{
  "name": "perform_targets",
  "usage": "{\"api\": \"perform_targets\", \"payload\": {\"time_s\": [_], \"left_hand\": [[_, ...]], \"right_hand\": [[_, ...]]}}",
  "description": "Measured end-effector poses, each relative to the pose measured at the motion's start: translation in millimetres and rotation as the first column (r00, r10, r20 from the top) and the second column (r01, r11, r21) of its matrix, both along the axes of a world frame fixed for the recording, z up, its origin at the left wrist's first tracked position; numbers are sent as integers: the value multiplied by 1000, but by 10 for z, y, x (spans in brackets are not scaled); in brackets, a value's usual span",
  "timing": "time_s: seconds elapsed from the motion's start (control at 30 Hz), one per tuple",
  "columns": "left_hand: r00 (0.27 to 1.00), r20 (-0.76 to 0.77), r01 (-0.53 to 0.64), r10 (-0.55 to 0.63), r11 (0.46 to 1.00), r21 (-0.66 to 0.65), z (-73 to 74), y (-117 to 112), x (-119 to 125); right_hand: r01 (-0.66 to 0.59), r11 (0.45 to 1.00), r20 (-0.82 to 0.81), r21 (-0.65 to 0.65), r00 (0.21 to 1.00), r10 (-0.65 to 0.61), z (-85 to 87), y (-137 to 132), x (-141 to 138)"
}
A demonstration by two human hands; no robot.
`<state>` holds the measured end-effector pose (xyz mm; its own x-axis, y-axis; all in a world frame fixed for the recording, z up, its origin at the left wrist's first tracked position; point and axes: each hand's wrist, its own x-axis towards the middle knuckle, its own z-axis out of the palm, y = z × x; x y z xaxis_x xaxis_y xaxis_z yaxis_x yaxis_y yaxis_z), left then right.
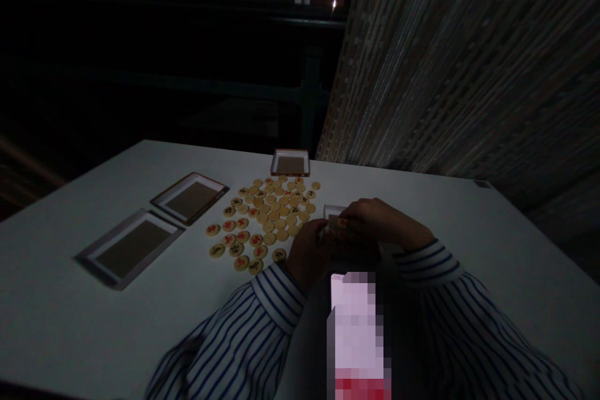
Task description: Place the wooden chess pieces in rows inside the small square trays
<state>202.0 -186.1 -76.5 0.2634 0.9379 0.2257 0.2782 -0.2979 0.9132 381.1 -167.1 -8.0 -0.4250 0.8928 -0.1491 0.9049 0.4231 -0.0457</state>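
Note:
Both my hands meet over a small box (334, 211) at the table's near middle. My left hand (309, 253) curls its fingers around the box's near side. My right hand (379, 220) reaches across from the right, fingers pinched at the box's top, with a round wooden piece (342, 223) showing at the fingertips. Several pale round game pieces (269, 215) with red or black marks lie scattered flat on the table, just left of my hands. Both sleeves are blue-and-white striped. The light is dim, so the exact grip is hard to read.
Two flat open box trays (129, 253) (190, 197) lie at the left of the white table (70, 325). A smaller tray (290, 164) sits at the far edge. A woven wall (469, 62) rises at the right. A blurred rectangle (359, 331) hangs at my chest.

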Motion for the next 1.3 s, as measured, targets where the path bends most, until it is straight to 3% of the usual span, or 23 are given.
{"api": "perform_targets", "payload": {"time_s": [0.1, 0.33, 0.53, 0.8, 1.3], "left_hand": [[999, 20, 34, -34, 999, 5, 4, 1, 2], [999, -30, -31, 29, 999, -43, 22, -17, 8], [997, -83, 6, -4, 1000, 22, 38, -14, 6], [988, -150, -22, 21, 1000, -4, 36, -10, 9], [988, -154, -12, 11, 1000, -6, 20, -9, 14]], "right_hand": [[-1, 1000, 7, -4, 1000, 1, 13, -10, -19], [-8, 1000, 36, -2, 999, 8, -25, 15, -13], [-10, 1000, 54, 7, 998, 9, -35, 17, -17], [-11, 1000, 49, 16, 999, 10, -20, -5, -19], [-9, 1000, 72, -4, 997, 9, -22, 10, -19]]}}
